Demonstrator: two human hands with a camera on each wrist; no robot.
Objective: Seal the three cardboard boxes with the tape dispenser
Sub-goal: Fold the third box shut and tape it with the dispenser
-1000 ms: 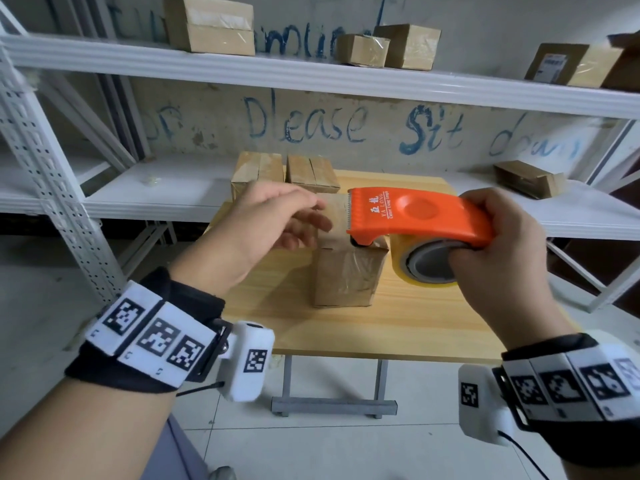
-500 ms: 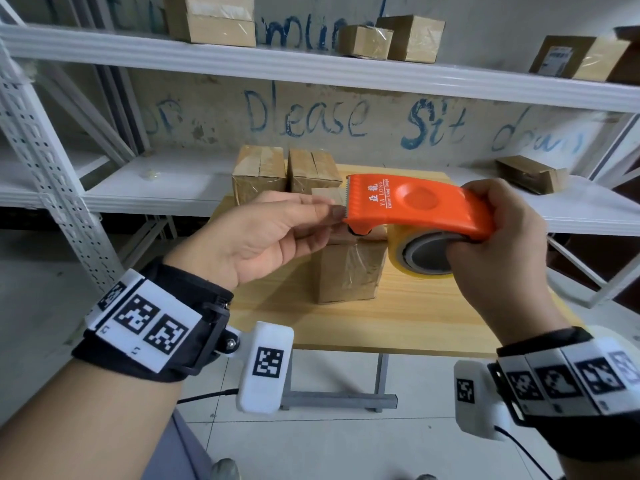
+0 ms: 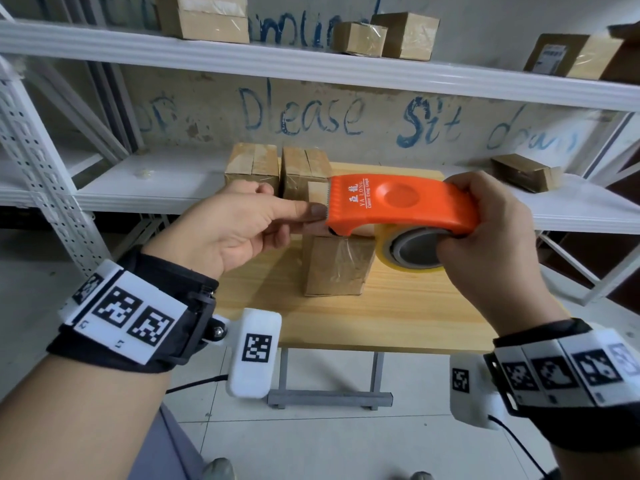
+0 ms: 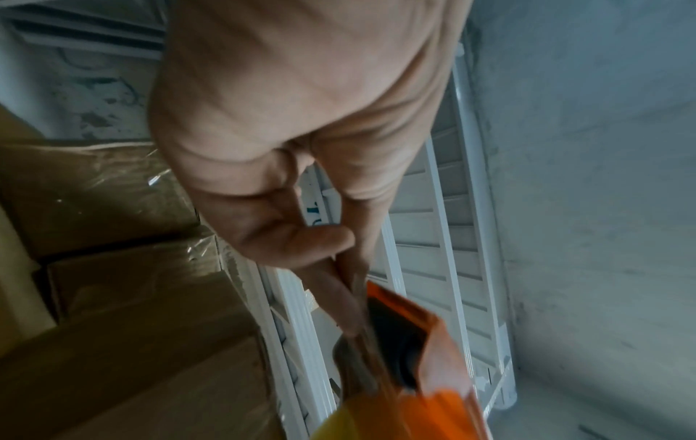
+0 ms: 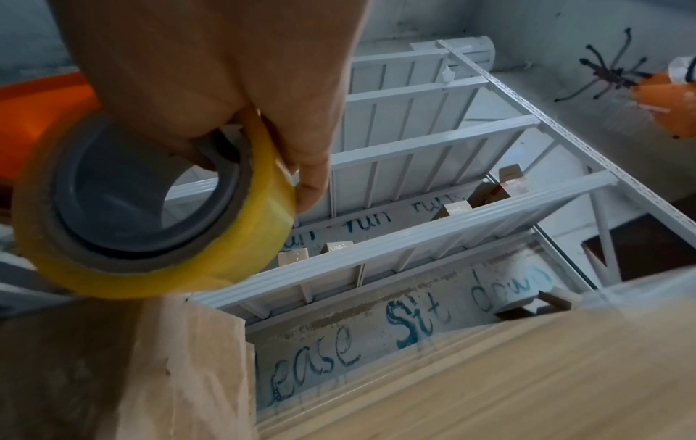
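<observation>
My right hand [image 3: 485, 226] grips an orange tape dispenser [image 3: 398, 202] with a yellow tape roll [image 3: 412, 252], holding it just above the near cardboard box [image 3: 337, 268] on the wooden table [image 3: 398, 317]. My left hand [image 3: 320, 221] pinches the tape end at the dispenser's toothed front, thumb on top and fingers beneath. Two more boxes [image 3: 252, 168] [image 3: 304, 166] stand side by side at the table's far edge. In the right wrist view my fingers [image 5: 309, 184] hook into the roll [image 5: 150, 208]. The left wrist view shows my fingertips [image 4: 350, 297] at the dispenser mouth [image 4: 433, 342].
White metal shelving [image 3: 311, 67] runs behind and beside the table, carrying several other boxes [image 3: 207, 15] on the top shelf and one [image 3: 526, 171] on the right lower shelf. Grey tiled floor [image 3: 329, 445] lies below the table's near edge.
My left hand has moved right from above the near box to the dispenser's front and pinched the tape end. The right hand has kept hold of the dispenser, lifting it slightly.
</observation>
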